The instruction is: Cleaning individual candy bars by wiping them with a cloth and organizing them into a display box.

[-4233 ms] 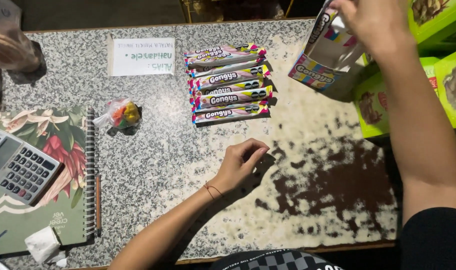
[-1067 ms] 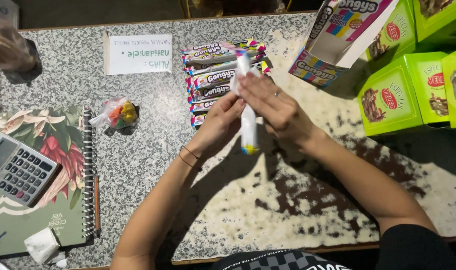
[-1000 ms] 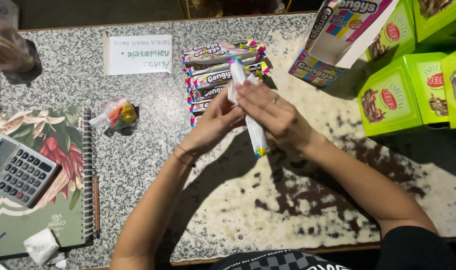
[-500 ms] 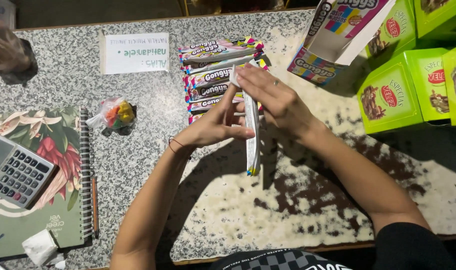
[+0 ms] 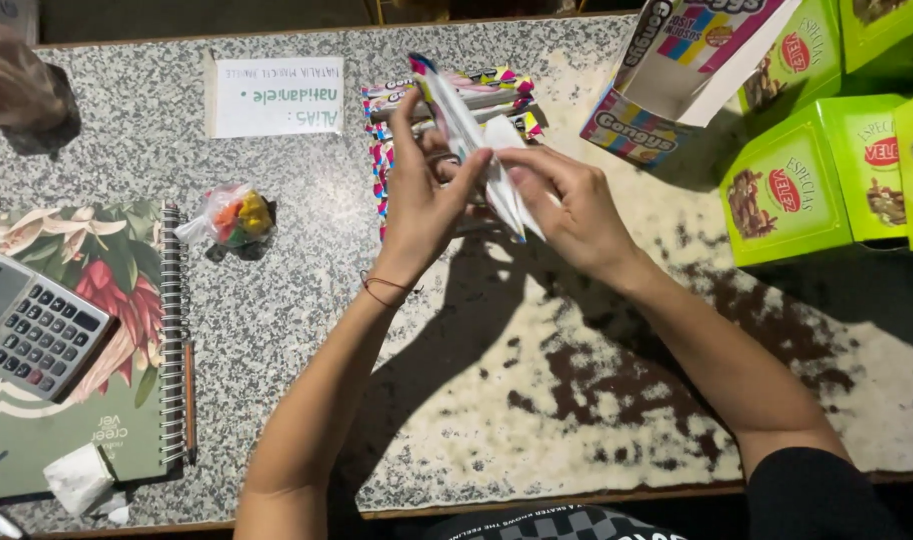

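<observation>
My left hand (image 5: 424,205) and my right hand (image 5: 567,205) are raised together over the granite counter (image 5: 307,290), both gripping one long white candy packet (image 5: 467,130) with coloured ends. The packet tilts up to the left, its upper tip above my left fingers and its lower end between my right fingers. Beneath my hands lies a row of several colourful candy packets (image 5: 492,85), partly hidden by them. An open candy display box (image 5: 677,70) stands tilted just right of the row.
Green cartons (image 5: 792,185) line the right edge. A paper sign (image 5: 275,95) lies at the back. A small bag of sweets (image 5: 235,215) sits left of my hands. A floral spiral notebook (image 5: 127,330) with a calculator (image 5: 32,325) and a pencil (image 5: 190,400) fill the left.
My right hand left the display box and joined my left hand on one packet. The packet went from hanging downward to tilted up toward the left, held closer to the row.
</observation>
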